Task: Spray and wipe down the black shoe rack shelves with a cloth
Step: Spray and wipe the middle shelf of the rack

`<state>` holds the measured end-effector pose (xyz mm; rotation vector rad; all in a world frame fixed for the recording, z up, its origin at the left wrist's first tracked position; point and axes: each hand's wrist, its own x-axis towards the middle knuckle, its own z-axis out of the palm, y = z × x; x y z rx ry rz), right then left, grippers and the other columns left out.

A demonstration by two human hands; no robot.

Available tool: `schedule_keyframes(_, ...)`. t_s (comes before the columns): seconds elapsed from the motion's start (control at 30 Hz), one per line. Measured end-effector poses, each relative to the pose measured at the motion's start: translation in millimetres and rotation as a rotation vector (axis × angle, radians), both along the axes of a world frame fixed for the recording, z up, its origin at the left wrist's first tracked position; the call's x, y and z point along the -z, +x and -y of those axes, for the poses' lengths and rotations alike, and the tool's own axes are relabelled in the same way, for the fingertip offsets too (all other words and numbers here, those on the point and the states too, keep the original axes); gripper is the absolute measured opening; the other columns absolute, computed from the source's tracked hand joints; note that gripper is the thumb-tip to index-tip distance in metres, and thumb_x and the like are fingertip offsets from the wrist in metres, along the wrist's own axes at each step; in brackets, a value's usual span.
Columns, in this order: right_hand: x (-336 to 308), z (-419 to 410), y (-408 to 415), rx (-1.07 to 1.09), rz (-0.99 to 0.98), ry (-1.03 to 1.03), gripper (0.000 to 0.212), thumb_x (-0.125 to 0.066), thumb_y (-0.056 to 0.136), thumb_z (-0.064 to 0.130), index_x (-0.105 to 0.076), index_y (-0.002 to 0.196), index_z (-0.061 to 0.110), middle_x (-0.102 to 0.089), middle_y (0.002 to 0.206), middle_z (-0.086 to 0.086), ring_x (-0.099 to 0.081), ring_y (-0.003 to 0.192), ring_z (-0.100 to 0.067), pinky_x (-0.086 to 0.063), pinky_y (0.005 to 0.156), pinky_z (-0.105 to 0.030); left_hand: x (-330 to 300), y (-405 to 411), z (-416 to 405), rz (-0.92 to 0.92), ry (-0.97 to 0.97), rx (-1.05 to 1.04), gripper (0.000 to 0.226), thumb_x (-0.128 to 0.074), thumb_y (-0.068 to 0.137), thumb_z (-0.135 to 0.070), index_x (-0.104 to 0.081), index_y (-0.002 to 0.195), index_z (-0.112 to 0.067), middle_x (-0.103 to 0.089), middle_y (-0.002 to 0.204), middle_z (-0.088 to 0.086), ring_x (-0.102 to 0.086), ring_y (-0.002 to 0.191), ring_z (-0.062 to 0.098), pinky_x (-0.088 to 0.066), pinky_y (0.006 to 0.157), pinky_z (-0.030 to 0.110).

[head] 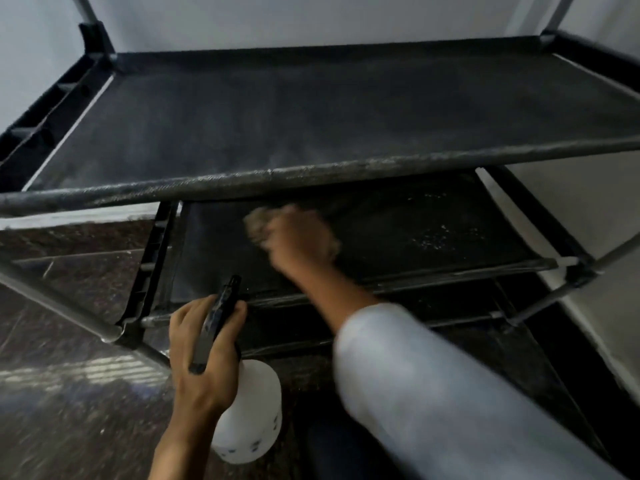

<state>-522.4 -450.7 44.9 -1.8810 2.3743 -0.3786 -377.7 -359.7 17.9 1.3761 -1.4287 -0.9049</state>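
While left hand [204, 344] grips bottle [249, 410] | right hand [298, 240] presses cloth [258, 225] (blurred)

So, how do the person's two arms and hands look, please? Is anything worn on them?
The right arm wears a long, pale grey-blue sleeve that ends at the forearm; it shows no marking. The left arm is bare, with no sleeve in view. Both the left hand and the blurred right hand are ungloved. No ring or watch can be seen.

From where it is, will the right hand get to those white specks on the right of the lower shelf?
Probably yes: the right hand with the cloth is already under the upper shelf, on the same surface as the specks.
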Motion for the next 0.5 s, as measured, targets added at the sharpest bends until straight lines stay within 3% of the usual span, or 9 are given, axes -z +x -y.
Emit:
schedule_keyframes(0.07, 3.0, -9.0, 30.6, -0.283, 0.08, 0.078, 0.031, -0.059, 0.089, 0.026, -0.063, 0.119, 0.022, -0.057, 0.121, -0.004, -0.054, 0.114, -0.028, -0.044, 0.092, -0.035, -1.6, 0.0, 0.2, -0.005, 0.059, -0.028, 0.037, -0.056, 0.069, -0.05, -0.064, 0.09, -0.021, -0.05, 0.095, -0.018, -0.047, 0.105, 0.007, -0.04, 0.092, 0.026)
schedule_keyframes(0.13, -0.5, -17.9, 24.3, -0.416, 0.162, 0.166, 0.034, -0.06, 0.088, 0.024, -0.062, 0.121, 0.022, -0.055, 0.125, -0.007, -0.05, 0.119, -0.028, -0.04, 0.098, -0.038, -5.2, -0.6, -0.8, -0.05, 0.106, -0.032, 0.024, -0.059, 0.068, -0.046, -0.064, 0.083, -0.028, -0.051, 0.094, -0.016, -0.051, 0.113, 0.023, -0.043, 0.095, 0.046)
schedule_keyframes(0.23, -12.5, -37.0, -22.3, -0.495, 0.241, 0.242, 0.031, -0.062, 0.087, 0.022, -0.067, 0.117, 0.026, -0.057, 0.125, -0.005, -0.054, 0.117, -0.028, -0.043, 0.096, -0.035, -3.2, 2.5, 1.6, -0.047, 0.119, -0.003, 0.036, -0.059, 0.064, -0.056, -0.067, 0.079, -0.024, -0.059, 0.092, 0.003, -0.056, 0.109, 0.037, -0.044, 0.091, 0.058)
schedule_keyframes(0.33, -9.5, -57.1, -107.9, -0.403, 0.193, 0.335, 0.032, -0.063, 0.084, 0.015, -0.069, 0.113, 0.028, -0.058, 0.124, -0.003, -0.056, 0.115, -0.026, -0.045, 0.098, -0.035, 2.2, 3.4, 4.9, -0.067, 0.167, -0.003, 0.053, -0.06, 0.064, -0.062, -0.074, 0.088, -0.017, -0.064, 0.103, 0.015, -0.06, 0.106, 0.035, -0.048, 0.09, 0.061)
schedule_keyframes(0.43, -11.4, -83.5, -199.9, -0.167, 0.166, 0.342, 0.027, -0.073, 0.079, 0.028, -0.071, 0.105, 0.035, -0.058, 0.124, 0.001, -0.057, 0.116, -0.023, -0.045, 0.1, -0.038, 0.9, 2.2, 3.2, -0.079, 0.155, -0.012, 0.054, -0.059, 0.064, -0.061, -0.074, 0.088, -0.015, -0.065, 0.104, 0.014, -0.06, 0.106, 0.031, -0.048, 0.092, 0.059)
schedule_keyframes(0.5, -13.7, -95.4, -233.1, -0.059, 0.166, 0.35, 0.026, -0.073, 0.08, 0.029, -0.07, 0.103, 0.038, -0.056, 0.128, 0.0, -0.054, 0.119, -0.023, -0.042, 0.103, -0.039, -3.3, -1.6, 0.6, -0.073, 0.154, -0.006, 0.042, -0.063, 0.071, -0.054, -0.072, 0.086, -0.016, -0.064, 0.103, 0.011, -0.059, 0.107, 0.03, -0.046, 0.094, 0.056)
